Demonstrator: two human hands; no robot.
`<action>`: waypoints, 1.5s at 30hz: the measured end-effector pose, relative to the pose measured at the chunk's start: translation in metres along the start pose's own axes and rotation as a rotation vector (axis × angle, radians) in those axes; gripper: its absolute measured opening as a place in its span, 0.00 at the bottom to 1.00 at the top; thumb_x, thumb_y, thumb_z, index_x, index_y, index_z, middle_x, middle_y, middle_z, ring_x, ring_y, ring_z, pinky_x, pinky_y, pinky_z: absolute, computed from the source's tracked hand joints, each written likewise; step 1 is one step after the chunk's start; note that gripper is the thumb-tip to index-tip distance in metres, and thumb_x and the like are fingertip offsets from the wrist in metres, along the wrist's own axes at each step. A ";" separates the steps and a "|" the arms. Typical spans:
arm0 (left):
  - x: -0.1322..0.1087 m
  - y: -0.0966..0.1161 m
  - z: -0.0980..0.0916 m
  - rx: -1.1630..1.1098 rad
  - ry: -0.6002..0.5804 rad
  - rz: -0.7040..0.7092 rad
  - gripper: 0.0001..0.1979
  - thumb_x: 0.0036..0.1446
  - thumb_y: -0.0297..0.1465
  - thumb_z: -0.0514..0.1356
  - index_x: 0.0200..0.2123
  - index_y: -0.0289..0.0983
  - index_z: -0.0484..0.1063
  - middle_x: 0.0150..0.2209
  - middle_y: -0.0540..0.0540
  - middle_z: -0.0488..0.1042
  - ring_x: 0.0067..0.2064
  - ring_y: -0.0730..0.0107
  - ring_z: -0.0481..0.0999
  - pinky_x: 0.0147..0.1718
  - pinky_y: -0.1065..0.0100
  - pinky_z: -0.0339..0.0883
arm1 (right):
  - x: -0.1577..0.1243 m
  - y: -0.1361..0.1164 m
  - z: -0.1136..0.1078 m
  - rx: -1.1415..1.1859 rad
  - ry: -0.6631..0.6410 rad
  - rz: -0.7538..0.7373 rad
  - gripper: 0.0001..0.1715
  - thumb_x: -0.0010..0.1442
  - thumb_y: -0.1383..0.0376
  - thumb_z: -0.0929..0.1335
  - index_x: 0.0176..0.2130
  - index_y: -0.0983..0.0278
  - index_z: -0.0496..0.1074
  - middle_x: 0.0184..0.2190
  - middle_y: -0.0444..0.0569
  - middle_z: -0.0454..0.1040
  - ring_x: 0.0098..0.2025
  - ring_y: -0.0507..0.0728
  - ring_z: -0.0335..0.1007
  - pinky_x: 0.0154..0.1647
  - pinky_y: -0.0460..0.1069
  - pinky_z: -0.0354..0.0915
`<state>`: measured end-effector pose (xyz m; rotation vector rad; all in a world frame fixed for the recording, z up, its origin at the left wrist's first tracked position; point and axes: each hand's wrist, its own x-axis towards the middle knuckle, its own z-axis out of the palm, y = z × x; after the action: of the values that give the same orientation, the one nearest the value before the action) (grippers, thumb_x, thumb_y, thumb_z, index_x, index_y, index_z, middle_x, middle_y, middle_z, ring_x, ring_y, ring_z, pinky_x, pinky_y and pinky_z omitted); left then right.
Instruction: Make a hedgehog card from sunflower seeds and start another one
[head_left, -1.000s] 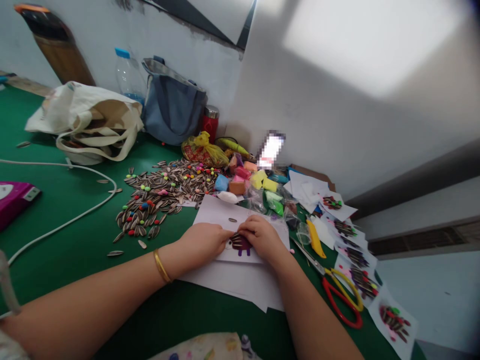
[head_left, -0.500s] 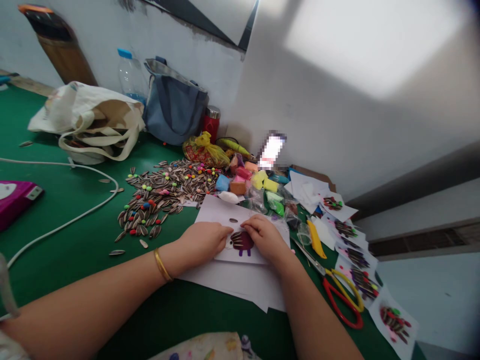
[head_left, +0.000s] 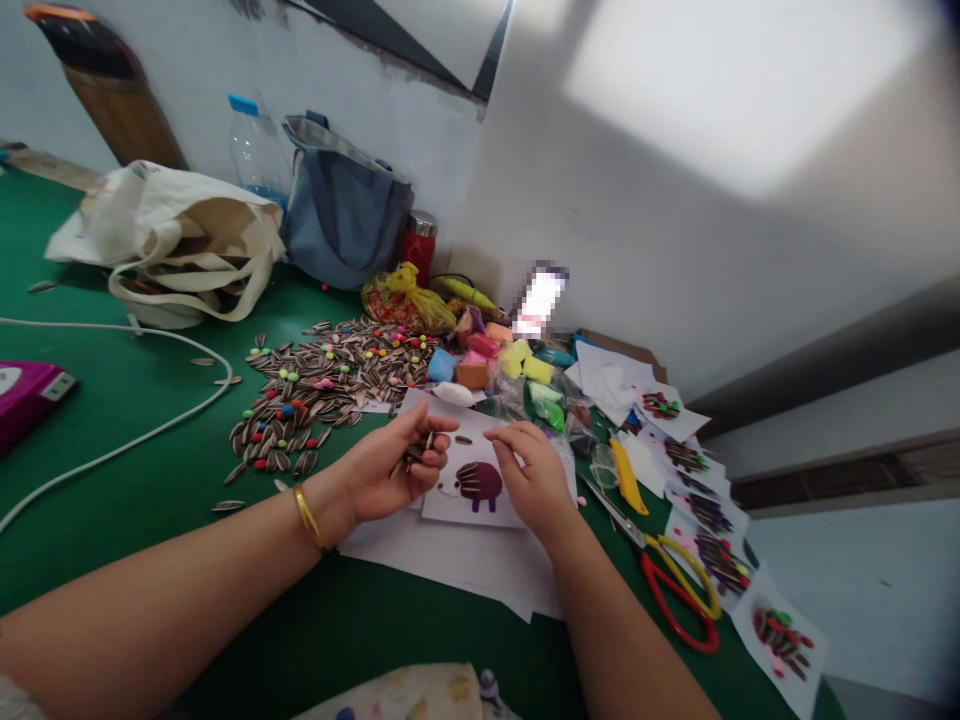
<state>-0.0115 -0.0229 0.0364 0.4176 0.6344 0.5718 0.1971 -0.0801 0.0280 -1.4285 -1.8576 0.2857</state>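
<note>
My left hand (head_left: pixel 401 465) is turned palm up over the left side of the paper, its fingers curled round several striped sunflower seeds (head_left: pixel 414 455). My right hand (head_left: pixel 534 475) hovers at the paper's right side, thumb and fingertips pinched; whatever is between them is too small to make out. Between the hands lies a white sheet (head_left: pixel 450 510) bearing a dark red clay hedgehog (head_left: pixel 484 482) with purple legs. Several seeds are stuck in its back near the head. One loose seed (head_left: pixel 463 440) rests on the sheet above it.
A pile of sunflower seeds with coloured pieces (head_left: pixel 330 385) spreads at left. Clay blocks (head_left: pixel 472 375) sit behind the paper. Scissors (head_left: pixel 652 560) with red and yellow handles and a yellow cutter (head_left: pixel 628 478) lie right, beside finished cards (head_left: pixel 780 640). Bags (head_left: pixel 341 215) stand behind.
My left hand has turned from palm down on the sheet to palm up, showing the seeds in it. My right fingers have lifted from the hedgehog's back and moved slightly away.
</note>
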 end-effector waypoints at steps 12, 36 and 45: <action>-0.005 -0.011 0.010 0.038 0.056 -0.003 0.30 0.69 0.47 0.39 0.53 0.33 0.70 0.48 0.36 0.76 0.46 0.64 0.78 0.45 0.62 0.74 | -0.011 -0.036 0.009 -0.170 -0.022 -0.036 0.14 0.63 0.63 0.66 0.48 0.58 0.75 0.40 0.53 0.73 0.44 0.62 0.67 0.47 0.58 0.63; 0.003 -0.005 0.002 0.405 0.148 0.103 0.11 0.59 0.38 0.57 0.33 0.35 0.69 0.26 0.52 0.67 0.20 0.81 0.61 0.15 0.78 0.45 | -0.003 0.003 -0.023 0.001 -0.144 0.261 0.10 0.63 0.64 0.65 0.41 0.59 0.76 0.39 0.49 0.78 0.42 0.58 0.73 0.45 0.52 0.66; 0.013 -0.002 -0.010 1.361 0.161 0.396 0.17 0.58 0.40 0.52 0.34 0.36 0.77 0.25 0.50 0.72 0.29 0.68 0.70 0.28 0.69 0.60 | -0.003 0.015 -0.013 0.117 -0.440 0.408 0.13 0.55 0.70 0.66 0.37 0.59 0.79 0.34 0.44 0.80 0.36 0.55 0.75 0.39 0.49 0.66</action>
<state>-0.0089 -0.0150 0.0220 1.8153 1.0566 0.4736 0.2171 -0.0810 0.0274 -1.7566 -1.8234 0.9594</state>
